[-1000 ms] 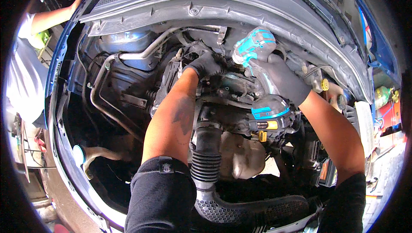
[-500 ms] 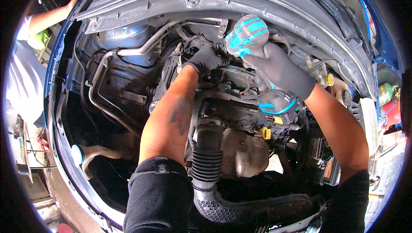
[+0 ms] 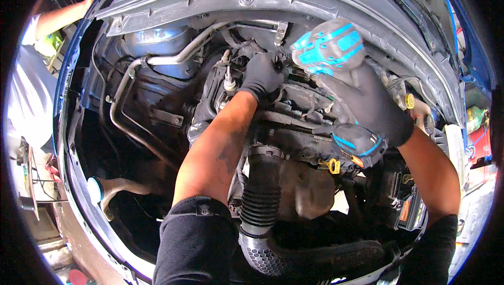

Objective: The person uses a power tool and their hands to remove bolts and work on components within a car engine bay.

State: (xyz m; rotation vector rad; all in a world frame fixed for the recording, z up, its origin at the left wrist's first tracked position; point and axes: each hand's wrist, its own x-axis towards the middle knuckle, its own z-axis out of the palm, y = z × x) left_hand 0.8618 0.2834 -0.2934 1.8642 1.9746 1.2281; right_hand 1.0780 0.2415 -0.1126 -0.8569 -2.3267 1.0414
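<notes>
A black-gloved fist, my right hand (image 3: 362,93), grips the handle of a teal and black cordless impact driver (image 3: 331,47). Its battery base hangs below the hand, over the engine (image 3: 302,96). The driver's nose points left, toward my left hand (image 3: 264,75), also in a black glove. My left fingers are curled down at the back of the engine, close to the nose of the driver. What they pinch, if anything, is hidden by the glove. A small metal sensor or fitting (image 3: 229,83) stands up just left of that hand.
A ribbed black intake hose (image 3: 260,201) runs forward from the engine. A yellow dipstick handle (image 3: 331,166) sticks up below the driver. Metal pipes (image 3: 126,88) and a filler neck (image 3: 118,185) lie on the left. Another person's arm (image 3: 63,19) rests at the left fender.
My right hand and the impact driver have shifted right, and the driver looks blurred. My left hand has moved slightly right, uncovering the metal fitting. The view has shifted a little too.
</notes>
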